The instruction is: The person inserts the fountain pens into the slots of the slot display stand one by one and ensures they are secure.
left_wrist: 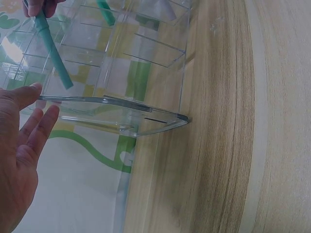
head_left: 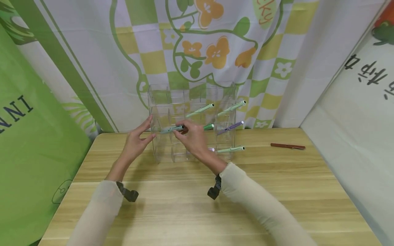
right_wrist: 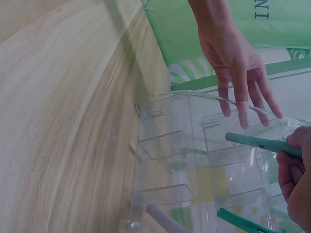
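A clear compartment rack [head_left: 163, 159] stands on the table against the curtain. My right hand [head_left: 195, 138] pinches a teal pen [head_left: 167, 130] at its capped end. The pen's other end points left, toward a compartment in the rack's left column; how far inside it is, I cannot tell. My left hand [head_left: 135, 145] touches the rack's left side wall [left_wrist: 116, 101] with its fingers fairly straight, thumb by the front edge. Light green pens [head_left: 201, 110], a green pen [head_left: 208, 127] and a purple pen [head_left: 230, 127] stick out of other compartments. Part of the rack is hidden behind my right hand.
A brown pen [head_left: 287, 146] lies on the wooden table [head_left: 172, 205], right of the rack. Behind the rack hangs a patterned curtain [head_left: 215, 75]. A green panel [head_left: 37, 136] borders the left side, and a white one [head_left: 347, 119] the right.
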A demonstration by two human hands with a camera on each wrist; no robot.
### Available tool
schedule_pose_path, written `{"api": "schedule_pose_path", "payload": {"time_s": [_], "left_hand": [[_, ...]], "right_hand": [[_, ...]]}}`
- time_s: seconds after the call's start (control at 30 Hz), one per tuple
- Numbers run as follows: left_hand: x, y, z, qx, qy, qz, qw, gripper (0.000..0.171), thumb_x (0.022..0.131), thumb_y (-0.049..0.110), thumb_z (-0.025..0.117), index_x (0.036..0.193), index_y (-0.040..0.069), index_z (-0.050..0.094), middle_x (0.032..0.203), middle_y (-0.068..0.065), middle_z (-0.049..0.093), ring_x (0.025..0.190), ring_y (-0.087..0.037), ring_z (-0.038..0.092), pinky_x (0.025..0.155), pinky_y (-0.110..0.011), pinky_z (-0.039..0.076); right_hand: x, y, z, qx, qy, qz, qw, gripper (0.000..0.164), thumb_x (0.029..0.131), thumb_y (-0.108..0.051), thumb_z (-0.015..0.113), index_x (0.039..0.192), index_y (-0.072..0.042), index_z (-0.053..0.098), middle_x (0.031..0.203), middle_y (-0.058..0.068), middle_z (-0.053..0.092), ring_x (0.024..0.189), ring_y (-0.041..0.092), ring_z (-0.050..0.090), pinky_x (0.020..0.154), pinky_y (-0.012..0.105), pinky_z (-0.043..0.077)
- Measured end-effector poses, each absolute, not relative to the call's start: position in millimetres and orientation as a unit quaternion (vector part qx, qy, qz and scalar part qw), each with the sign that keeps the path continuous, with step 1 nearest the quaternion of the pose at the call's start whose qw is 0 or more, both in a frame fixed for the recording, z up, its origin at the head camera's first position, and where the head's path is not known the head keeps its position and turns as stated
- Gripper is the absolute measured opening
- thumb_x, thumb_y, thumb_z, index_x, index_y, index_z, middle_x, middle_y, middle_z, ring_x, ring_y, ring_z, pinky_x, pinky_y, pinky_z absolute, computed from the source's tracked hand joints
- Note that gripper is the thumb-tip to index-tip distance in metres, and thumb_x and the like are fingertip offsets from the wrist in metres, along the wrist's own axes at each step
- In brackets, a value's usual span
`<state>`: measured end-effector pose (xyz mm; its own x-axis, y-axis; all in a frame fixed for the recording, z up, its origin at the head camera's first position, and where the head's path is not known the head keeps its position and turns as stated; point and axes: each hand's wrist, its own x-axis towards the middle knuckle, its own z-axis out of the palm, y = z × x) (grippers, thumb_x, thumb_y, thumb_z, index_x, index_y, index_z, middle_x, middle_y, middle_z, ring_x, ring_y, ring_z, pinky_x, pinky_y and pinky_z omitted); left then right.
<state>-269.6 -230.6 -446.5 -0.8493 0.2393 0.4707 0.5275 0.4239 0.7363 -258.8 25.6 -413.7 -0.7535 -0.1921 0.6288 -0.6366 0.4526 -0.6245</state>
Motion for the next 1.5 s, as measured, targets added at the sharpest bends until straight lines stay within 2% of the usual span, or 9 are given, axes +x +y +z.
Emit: {"api": "schedule_pose_path", "payload": {"time_s": [0.23,0.33,0.63,0.73,0.97,1.23,1.5], "left_hand": [[-269.0,-230.5,-446.3,-0.229,-0.835,-0.479,0.145,0.072,0.097,-0.003,0.075,0.161,0.009,0.044,0.167,-0.010,0.039,0.136,-0.049,0.056,0.090,-0.037,0.063],[-268.5,-230.6,-446.3,-0.226,-0.836,-0.480,0.143,0.073,0.097,-0.002,0.075,0.161,0.010,0.043,0.167,-0.009,0.039,0.137,-0.048,0.056,0.090,-0.037,0.063],[-268.7,-231.0,-446.0,-0.221,-0.837,-0.482,0.137,0.073,0.098,-0.001,0.074,0.162,0.014,0.042,0.168,-0.008,0.037,0.138,-0.048,0.055,0.091,-0.040,0.064],[-268.2,-230.6,-444.8,-0.216,-0.837,-0.485,0.133,0.073,0.097,-0.002,0.075,0.162,0.010,0.042,0.168,-0.008,0.037,0.138,-0.048,0.055,0.090,-0.041,0.064],[-267.7,-229.9,-444.0,-0.217,-0.835,-0.488,0.135,0.073,0.097,-0.004,0.074,0.161,0.008,0.042,0.168,-0.010,0.037,0.137,-0.049,0.055,0.090,-0.038,0.064],[-268.2,-229.4,-444.5,-0.219,-0.837,-0.481,0.141,0.074,0.096,-0.005,0.075,0.161,0.009,0.043,0.167,-0.011,0.038,0.136,-0.048,0.056,0.089,-0.031,0.064],[-268.5,-229.2,-445.3,-0.219,-0.836,-0.481,0.145,0.076,0.095,-0.006,0.075,0.161,0.011,0.043,0.167,-0.011,0.039,0.135,-0.048,0.058,0.088,-0.032,0.063]], "right_hand": [[-262.3,21.3,-417.9,0.240,-0.834,0.438,0.236,0.021,0.091,-0.004,0.084,0.109,0.003,0.076,0.097,0.016,0.080,0.078,0.023,0.079,0.069,0.024,0.068],[-263.4,19.7,-419.3,0.242,-0.838,0.429,0.235,0.021,0.091,-0.006,0.084,0.108,0.003,0.077,0.096,0.015,0.081,0.077,0.021,0.079,0.068,0.022,0.067],[-267.5,15.8,-419.6,0.250,-0.847,0.406,0.237,0.021,0.091,-0.011,0.086,0.106,0.002,0.078,0.097,0.012,0.081,0.079,0.021,0.079,0.071,0.032,0.069],[-268.6,14.4,-419.4,0.247,-0.851,0.398,0.238,0.022,0.090,-0.012,0.087,0.106,0.000,0.079,0.098,0.012,0.081,0.081,0.023,0.080,0.073,0.036,0.069],[-270.8,12.2,-420.1,0.238,-0.863,0.377,0.240,0.022,0.091,-0.019,0.088,0.106,-0.005,0.080,0.099,0.008,0.082,0.085,0.020,0.079,0.076,0.036,0.069],[-273.4,11.3,-422.9,0.231,-0.866,0.379,0.230,0.023,0.091,-0.020,0.087,0.108,-0.006,0.080,0.101,0.008,0.082,0.085,0.020,0.080,0.073,0.037,0.069],[-274.3,10.2,-423.5,0.232,-0.871,0.372,0.220,0.024,0.092,-0.020,0.087,0.110,-0.007,0.079,0.103,0.008,0.082,0.086,0.020,0.080,0.071,0.036,0.069]]}}
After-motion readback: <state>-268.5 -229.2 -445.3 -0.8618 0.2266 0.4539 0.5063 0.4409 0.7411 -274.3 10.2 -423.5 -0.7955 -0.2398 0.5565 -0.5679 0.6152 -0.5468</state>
